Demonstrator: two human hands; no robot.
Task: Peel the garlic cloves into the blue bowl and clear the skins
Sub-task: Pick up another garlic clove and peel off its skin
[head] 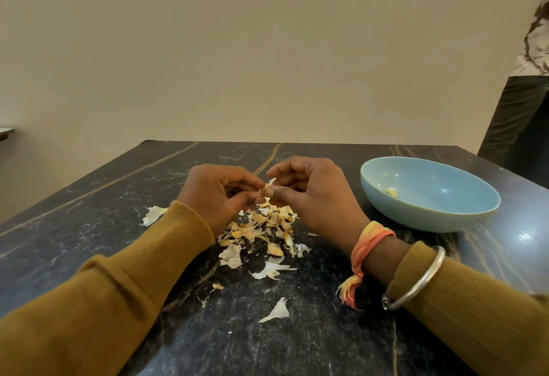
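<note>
My left hand (pixel 218 194) and my right hand (pixel 312 197) meet above the middle of the dark marble table (pixel 89 227). Between their fingertips they pinch a small garlic clove (pixel 266 189) with a bit of pale skin sticking up from it. Most of the clove is hidden by the fingers. Directly below the hands lies a pile of garlic skins (pixel 261 233), white and yellowish. The blue bowl (pixel 463 215) stands to the right of my right hand, with a peeled clove (pixel 391 193) inside it near the left wall.
Loose skins lie apart from the pile: one at the left (pixel 153 215), one near the front (pixel 277 311), small scraps between. A person in dark trousers (pixel 517 120) stands past the table's far right corner. A wall rises behind the table's far edge.
</note>
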